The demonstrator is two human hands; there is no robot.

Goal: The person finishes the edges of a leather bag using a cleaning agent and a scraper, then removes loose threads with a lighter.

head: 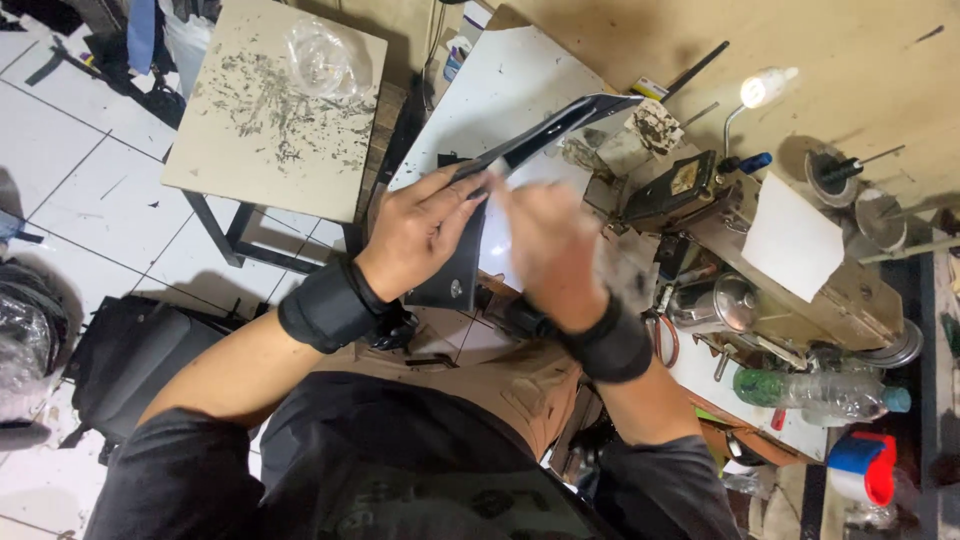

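- L hand [425, 232] gripped the dark sheet piece [520, 150], fingers clamped along its edge; we held it up above our lap, in front of the white board [500, 90].
- R hand [545, 250] was blurred, pressed on the same piece; couldn't tell how its fingers closed.
- Both wrists wore black bands.
- Sewing machine [760, 270] sat on the desk [880, 60] to the R, w/ a lit lamp [765, 88] near it.
- Plastic bottle [815, 390] lay near the desk edge.
- Small stool-table [270, 110] stood on the tiled floor to the L.
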